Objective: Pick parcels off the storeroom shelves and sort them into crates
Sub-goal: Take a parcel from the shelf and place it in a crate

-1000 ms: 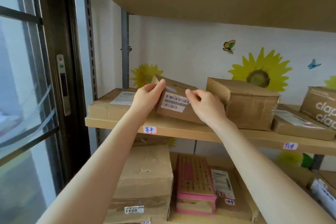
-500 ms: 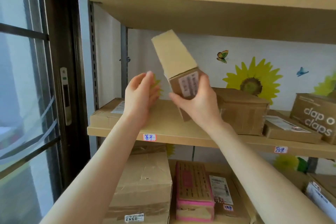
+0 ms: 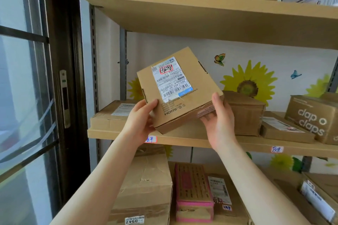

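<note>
A small parcel storeroom. Pale wooden shelf boards (image 3: 192,141) on grey slotted metal uprights (image 3: 93,60) carry brown cardboard boxes (image 3: 245,113) on every level, many with white printed shipping labels (image 3: 280,126). Small handwritten tags (image 3: 277,149) are stuck along the shelf edge, their writing too blurred to read. The tan cardboard parcel (image 3: 190,107) held up in front bears a barcoded waybill (image 3: 172,78). Yellow sunflower decals (image 3: 247,86) brighten the white wall (image 3: 164,42); what looks like a dark-framed glass door (image 3: 76,97) stands left.

You face a pale wooden middle shelf (image 3: 182,140). Directly above it runs another wooden shelf board (image 3: 201,14). Behind it your white wall (image 3: 164,45) carries a large sunflower sticker (image 3: 247,86) and a small butterfly sticker (image 3: 220,59). Left of it stands a dark-framed glass door (image 3: 60,51) with a metal latch plate (image 3: 63,98), and soft daylight comes through its panes.
</note>
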The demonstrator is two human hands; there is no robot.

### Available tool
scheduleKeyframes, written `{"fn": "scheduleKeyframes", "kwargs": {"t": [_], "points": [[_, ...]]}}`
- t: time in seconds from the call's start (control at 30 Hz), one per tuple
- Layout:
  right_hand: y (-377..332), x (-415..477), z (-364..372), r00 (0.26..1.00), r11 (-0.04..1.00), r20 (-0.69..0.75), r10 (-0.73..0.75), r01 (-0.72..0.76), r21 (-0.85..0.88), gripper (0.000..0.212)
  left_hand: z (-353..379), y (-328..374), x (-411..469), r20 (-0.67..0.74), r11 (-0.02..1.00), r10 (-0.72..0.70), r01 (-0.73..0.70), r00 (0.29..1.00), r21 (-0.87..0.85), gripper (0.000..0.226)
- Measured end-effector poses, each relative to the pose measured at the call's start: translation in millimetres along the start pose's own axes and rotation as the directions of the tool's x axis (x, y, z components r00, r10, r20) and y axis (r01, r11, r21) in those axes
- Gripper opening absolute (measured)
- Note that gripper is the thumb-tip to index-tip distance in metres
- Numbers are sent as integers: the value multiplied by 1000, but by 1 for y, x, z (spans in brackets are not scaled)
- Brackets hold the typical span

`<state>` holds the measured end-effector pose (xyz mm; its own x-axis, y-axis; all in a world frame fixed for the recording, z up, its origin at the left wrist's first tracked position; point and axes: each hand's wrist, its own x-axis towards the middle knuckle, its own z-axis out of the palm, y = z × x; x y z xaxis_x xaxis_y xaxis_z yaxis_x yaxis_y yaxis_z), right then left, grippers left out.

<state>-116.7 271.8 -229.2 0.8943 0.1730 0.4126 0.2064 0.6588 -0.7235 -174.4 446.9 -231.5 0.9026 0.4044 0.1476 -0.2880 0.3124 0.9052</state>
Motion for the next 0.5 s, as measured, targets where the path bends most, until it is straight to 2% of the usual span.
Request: {"fn": "scheduleKeyframes", "kwargs": {"t": [0.07, 0.17, 0.27, 0.4, 0.5], "points": [[-4, -2, -4, 999, 999, -18, -37, 36, -41, 94, -3, 2, -1, -20, 1000, 14, -14, 1000, -10, 43], [-8, -14, -7, 997, 990, -19, -73, 70, -124, 69, 3, 2, -5, -41, 998, 63, -64, 997, -12, 51], [-17, -36, -20, 990, 974, -70, -124, 108, -198, 56, 20, -1, -15, -37, 989, 130, -132, 991, -58, 37], [-43, -73, -58, 952, 955, -223, -210, 151, -256, 40, 60, -18, -34, 111, 985, 165, -158, 980, -70, 49], [-67, -111, -98, 899, 942, -349, -266, 166, -291, 31, 98, -48, -53, 260, 982, 185, -169, 948, -85, 37]]}}
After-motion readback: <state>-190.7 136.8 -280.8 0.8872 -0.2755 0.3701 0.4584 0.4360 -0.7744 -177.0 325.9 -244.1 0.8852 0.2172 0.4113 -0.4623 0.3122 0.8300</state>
